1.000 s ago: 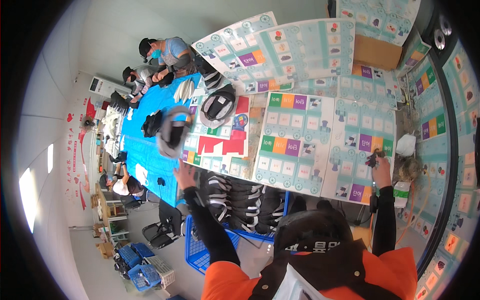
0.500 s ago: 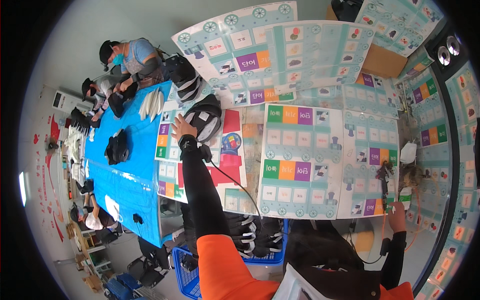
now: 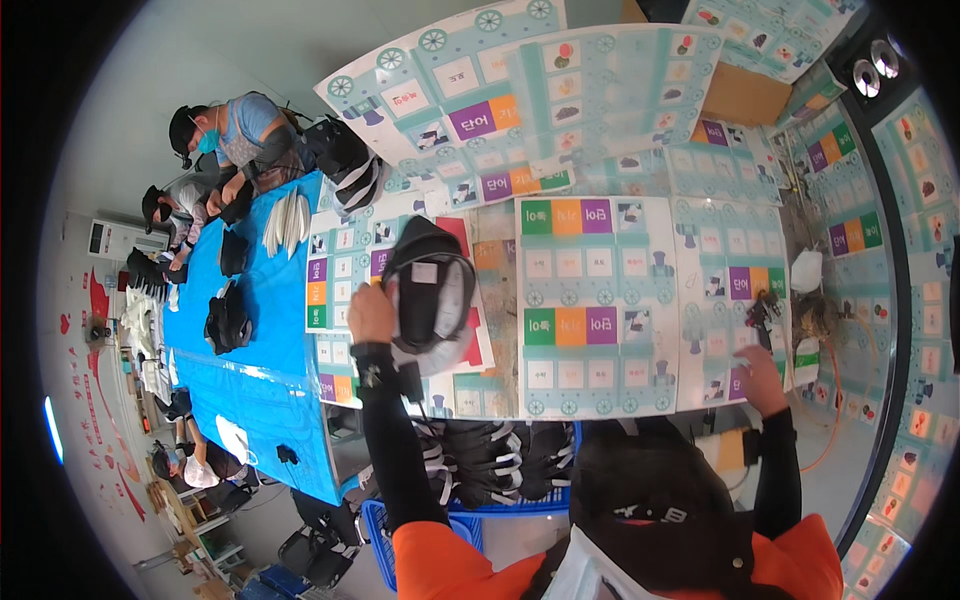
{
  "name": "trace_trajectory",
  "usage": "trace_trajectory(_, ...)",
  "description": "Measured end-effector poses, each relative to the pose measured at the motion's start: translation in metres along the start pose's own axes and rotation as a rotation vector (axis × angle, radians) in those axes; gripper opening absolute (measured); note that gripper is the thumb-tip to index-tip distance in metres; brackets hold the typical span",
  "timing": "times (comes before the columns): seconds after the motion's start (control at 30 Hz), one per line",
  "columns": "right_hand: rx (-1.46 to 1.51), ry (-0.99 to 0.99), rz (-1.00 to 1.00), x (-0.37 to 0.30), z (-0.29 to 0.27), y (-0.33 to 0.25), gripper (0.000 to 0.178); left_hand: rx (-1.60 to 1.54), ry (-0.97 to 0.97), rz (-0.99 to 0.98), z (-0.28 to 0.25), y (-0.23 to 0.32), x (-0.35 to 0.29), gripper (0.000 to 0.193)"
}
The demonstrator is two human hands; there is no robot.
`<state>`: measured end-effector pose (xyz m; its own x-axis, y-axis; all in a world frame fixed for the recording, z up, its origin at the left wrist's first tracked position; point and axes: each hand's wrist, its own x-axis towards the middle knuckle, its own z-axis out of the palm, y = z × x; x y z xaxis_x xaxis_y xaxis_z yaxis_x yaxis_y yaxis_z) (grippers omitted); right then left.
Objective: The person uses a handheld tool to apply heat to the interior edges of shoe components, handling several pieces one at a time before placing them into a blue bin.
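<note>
A black shoe (image 3: pixel 462 270) with a light grey lining and a pale label inside tilts over the left part of the board-covered bench. My left hand (image 3: pixel 372 315) closes its fingers on the shoe's left edge. At the bench's right front edge hovers my right hand (image 3: pixel 762 382), its fingers apart and nothing visible in them. Just beyond it, a dark hand tool (image 3: pixel 766 315) lies on the boards. Part of a red sheet (image 3: pixel 478 345) shows behind the shoe.
Left of the bench stands a blue-covered table (image 3: pixel 265 385) with black shoes (image 3: pixel 228 318) and pale strips (image 3: pixel 288 225). Co-workers (image 3: pixel 250 130) stand along its far side. Under the bench is a blue basket (image 3: pixel 545 508) of black shoes. Printed boards (image 3: pixel 430 80) lean behind.
My left hand has gone from spread fingers beside the shoe to gripping it, and the shoe has come nearer. My right hand has moved left and farther over the bench edge.
</note>
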<state>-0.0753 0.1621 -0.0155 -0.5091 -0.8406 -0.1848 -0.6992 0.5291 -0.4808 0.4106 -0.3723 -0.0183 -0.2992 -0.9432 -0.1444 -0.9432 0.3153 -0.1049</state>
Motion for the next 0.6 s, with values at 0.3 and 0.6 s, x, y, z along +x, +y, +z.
trace_trajectory(0.3, 0.177, -0.198, -0.274, 0.056, 0.014, -0.090, 0.021, -0.222, 0.167, 0.081, 0.031, 0.075, -0.160, 0.072)
trace_trajectory(0.6, 0.260, -0.315, -0.478, 0.053, 0.016, -0.085, 0.015, -0.147, 0.347, -0.052, -0.010, 0.111, -0.199, 0.055)
